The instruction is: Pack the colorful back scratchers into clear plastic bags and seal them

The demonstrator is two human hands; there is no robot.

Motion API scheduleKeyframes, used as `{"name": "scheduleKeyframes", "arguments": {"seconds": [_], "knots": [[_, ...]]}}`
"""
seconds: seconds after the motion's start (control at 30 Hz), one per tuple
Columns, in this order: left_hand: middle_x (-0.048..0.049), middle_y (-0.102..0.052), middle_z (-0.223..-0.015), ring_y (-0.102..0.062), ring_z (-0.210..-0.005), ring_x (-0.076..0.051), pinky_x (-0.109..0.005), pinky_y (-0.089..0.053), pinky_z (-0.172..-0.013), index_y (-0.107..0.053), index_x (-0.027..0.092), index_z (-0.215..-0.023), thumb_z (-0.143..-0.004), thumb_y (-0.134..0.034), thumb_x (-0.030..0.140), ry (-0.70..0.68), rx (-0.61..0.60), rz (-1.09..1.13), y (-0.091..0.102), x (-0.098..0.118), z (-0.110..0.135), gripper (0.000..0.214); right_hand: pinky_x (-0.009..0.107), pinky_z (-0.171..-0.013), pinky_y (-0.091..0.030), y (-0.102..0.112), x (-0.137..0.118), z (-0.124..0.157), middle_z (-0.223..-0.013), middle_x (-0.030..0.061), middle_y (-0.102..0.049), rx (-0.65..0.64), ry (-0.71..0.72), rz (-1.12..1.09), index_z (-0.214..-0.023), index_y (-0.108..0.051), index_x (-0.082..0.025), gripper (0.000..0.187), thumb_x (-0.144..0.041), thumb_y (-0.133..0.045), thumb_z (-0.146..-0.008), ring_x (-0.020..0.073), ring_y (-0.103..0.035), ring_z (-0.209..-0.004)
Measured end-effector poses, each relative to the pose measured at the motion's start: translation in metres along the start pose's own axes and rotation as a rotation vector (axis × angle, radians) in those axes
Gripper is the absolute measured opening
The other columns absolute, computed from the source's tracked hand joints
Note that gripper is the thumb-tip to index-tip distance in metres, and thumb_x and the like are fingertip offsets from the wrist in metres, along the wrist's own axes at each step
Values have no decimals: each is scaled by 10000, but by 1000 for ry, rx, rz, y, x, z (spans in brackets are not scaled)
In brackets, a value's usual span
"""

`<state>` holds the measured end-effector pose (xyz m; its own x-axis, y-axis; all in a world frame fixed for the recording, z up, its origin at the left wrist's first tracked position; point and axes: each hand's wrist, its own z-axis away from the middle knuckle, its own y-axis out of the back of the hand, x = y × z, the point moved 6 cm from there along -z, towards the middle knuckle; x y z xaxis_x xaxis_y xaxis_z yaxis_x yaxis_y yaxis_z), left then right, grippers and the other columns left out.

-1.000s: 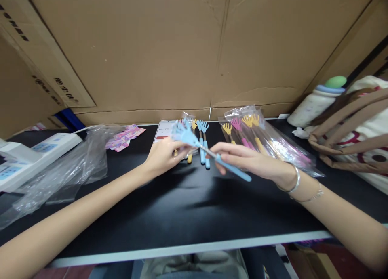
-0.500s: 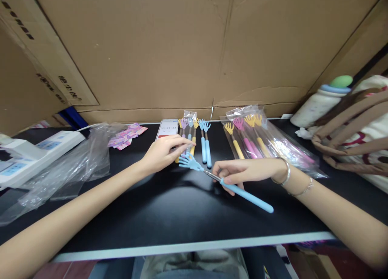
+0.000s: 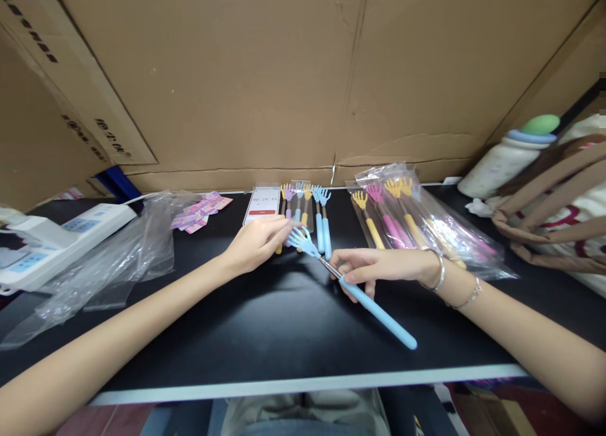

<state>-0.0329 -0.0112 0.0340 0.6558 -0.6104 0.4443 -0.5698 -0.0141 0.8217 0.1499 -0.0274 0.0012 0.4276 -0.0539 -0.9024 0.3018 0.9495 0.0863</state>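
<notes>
My right hand (image 3: 367, 269) holds a blue back scratcher (image 3: 379, 313) near where its metal rod meets the handle. The claw head tilts up to the left, and the handle slants down toward the table's front edge. My left hand (image 3: 255, 241) is over the lower part of a row of wrapped back scratchers, yellow (image 3: 307, 202), purple and blue, its fingers stretched to the right. Its fingertips lie close to the held claw; whether they touch it I cannot tell. Two blue back scratchers (image 3: 326, 231) lie side by side just right of that row.
Bagged pink and yellow back scratchers (image 3: 409, 224) lie at the right. Behind my left hand is a phone (image 3: 263, 204) showing a timer. Purple-pink cards (image 3: 201, 212), clear plastic bags (image 3: 127, 253) and a power strip (image 3: 61, 240) occupy the left. A bottle (image 3: 504, 161) and a bag stand far right.
The blue back scratcher has swung to a steeper slant, its handle end lower and its claw slightly up and right. My left hand has barely moved.
</notes>
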Motion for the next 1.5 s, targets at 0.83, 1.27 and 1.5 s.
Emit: {"name": "scheduleKeyframes", "arguments": {"seconds": [0.83,1.27,1.5], "knots": [[34,-510,-676,-449,-596,-98,-193,-315,-572,-656,261,-1058,-841,-535,275,-11,-61,-54,-8,9,3,249,194,-550,-438,-14,0,5,-756,11,-589,-257,54,89,-1015,-436,-154,361,-461,-553,-866,82,-521,-616],[-10,-625,-894,-560,-820,-134,-212,-368,-679,-661,277,-1079,-954,-367,358,-116,-199,11,-15,24,8,330,212,-595,-462,-15,-3,9,-780,22,-579,-229,12,164,-1014,-465,-139,358,-450,-555,-864,107,-562,-697],[12,-607,-881,-555,-788,-119,-196,-352,-625,-648,310,-1099,-894,-471,261,-91,-213,-47,-19,21,9,275,206,-588,-469,-15,-3,9,-784,19,-572,-226,7,188,-1006,-466,-136,351,-437,-566,-858,97,-549,-680]]}}
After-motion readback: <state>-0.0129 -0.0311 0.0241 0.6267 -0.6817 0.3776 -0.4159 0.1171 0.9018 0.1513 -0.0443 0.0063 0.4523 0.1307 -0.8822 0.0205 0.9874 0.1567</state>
